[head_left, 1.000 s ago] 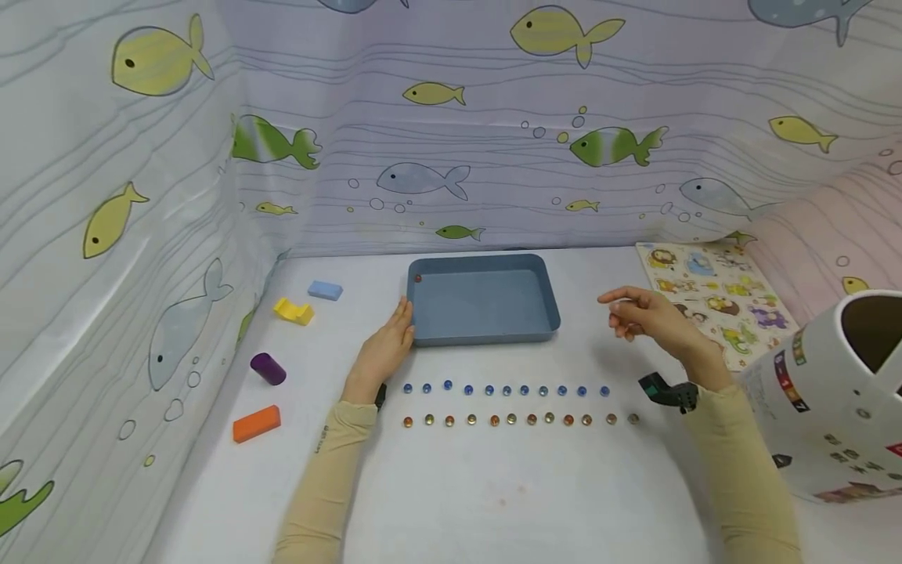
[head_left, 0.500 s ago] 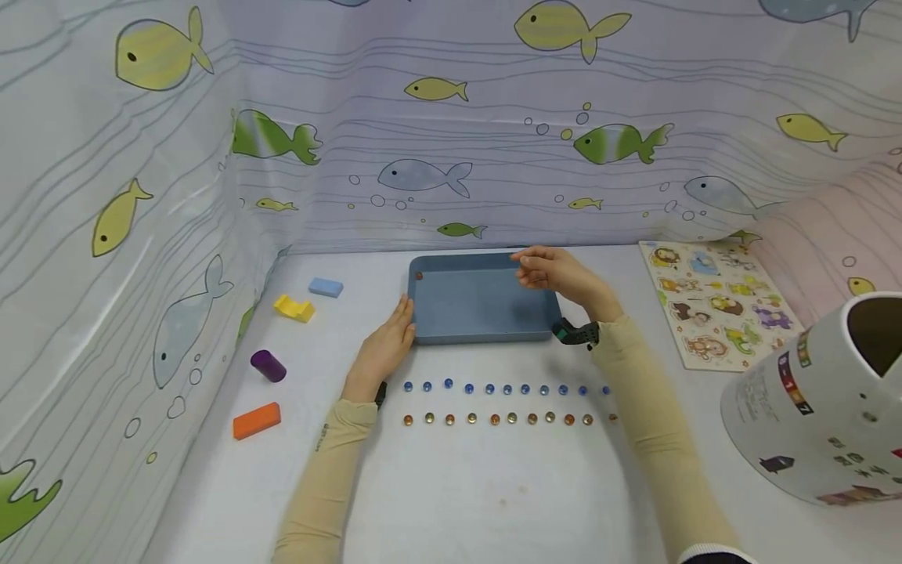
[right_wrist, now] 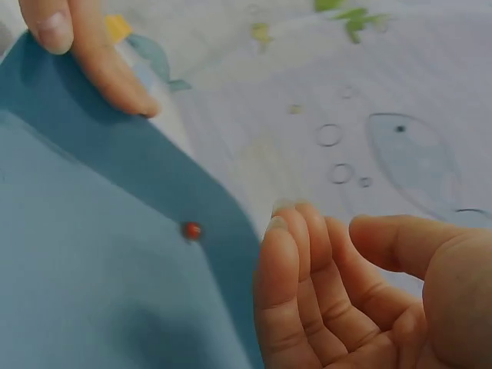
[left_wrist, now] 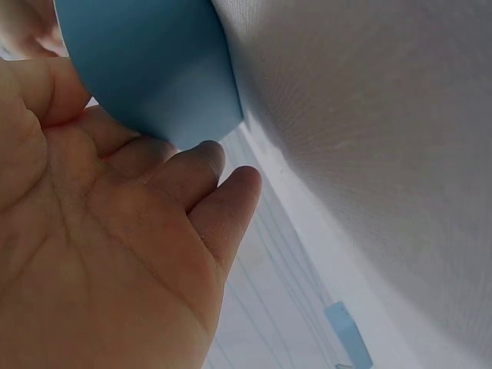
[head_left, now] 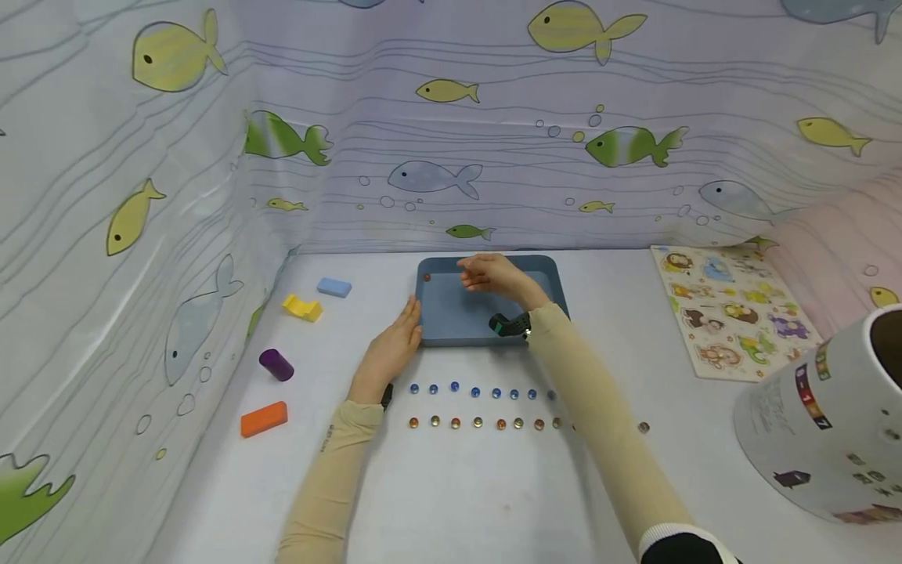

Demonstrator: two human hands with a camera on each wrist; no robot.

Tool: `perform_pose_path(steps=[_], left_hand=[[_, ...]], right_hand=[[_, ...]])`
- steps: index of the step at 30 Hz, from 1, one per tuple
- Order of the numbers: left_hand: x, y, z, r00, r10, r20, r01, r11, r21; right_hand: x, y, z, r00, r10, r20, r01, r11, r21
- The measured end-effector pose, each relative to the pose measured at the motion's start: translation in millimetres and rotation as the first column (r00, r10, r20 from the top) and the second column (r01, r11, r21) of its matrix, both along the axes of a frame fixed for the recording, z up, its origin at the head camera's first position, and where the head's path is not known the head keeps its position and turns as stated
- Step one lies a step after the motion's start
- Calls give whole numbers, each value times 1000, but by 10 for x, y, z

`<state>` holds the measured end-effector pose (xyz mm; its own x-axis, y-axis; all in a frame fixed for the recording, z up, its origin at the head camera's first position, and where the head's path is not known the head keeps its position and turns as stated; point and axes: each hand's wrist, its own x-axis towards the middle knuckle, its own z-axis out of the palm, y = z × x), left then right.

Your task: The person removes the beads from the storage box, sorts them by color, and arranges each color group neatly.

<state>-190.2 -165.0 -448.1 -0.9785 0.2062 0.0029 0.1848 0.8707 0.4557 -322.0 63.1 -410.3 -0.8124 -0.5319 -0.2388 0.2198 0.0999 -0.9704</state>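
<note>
A shallow blue-grey tray (head_left: 447,323) stands at the back of the table, with one small reddish bead (right_wrist: 192,230) in its far left corner. My left hand (head_left: 390,350) rests against the tray's left side, its fingers stretched along the wall. Over the tray hovers my right hand (head_left: 496,276), fingers loosely bent and thumb apart from them; nothing shows between them in the right wrist view. In front of the tray lie a row of blue beads (head_left: 475,392) and a row of orange and amber beads (head_left: 478,422). My right forearm hides the right ends of both rows.
On the left lie a blue block (head_left: 334,287), a yellow block (head_left: 302,308), a purple cylinder (head_left: 276,365) and an orange block (head_left: 264,420). To the right are an animal picture board (head_left: 733,313) and a large white container (head_left: 796,431). Fish-printed curtains border the table.
My right hand has moved left from the tray's right side to over the tray, and my forearm now covers part of the bead rows. My left hand stays at the tray.
</note>
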Motion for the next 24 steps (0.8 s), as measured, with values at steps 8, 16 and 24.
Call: perform_pose_path(steps=[8, 16, 24], left_hand=[[-1, -9, 17, 1000, 5, 2, -5, 1000, 5], [-3, 13, 0, 1000, -3, -3, 3, 1000, -1], [4, -18, 9, 1000, 18, -1, -18, 1000, -7]], right_hand=[[-153, -408, -196, 986, -73, 153, 81, 996, -47], [-241, -641, -287, 954, -131, 270, 132, 991, 13], [-226, -826, -193, 929, -178, 325, 161, 984, 78]])
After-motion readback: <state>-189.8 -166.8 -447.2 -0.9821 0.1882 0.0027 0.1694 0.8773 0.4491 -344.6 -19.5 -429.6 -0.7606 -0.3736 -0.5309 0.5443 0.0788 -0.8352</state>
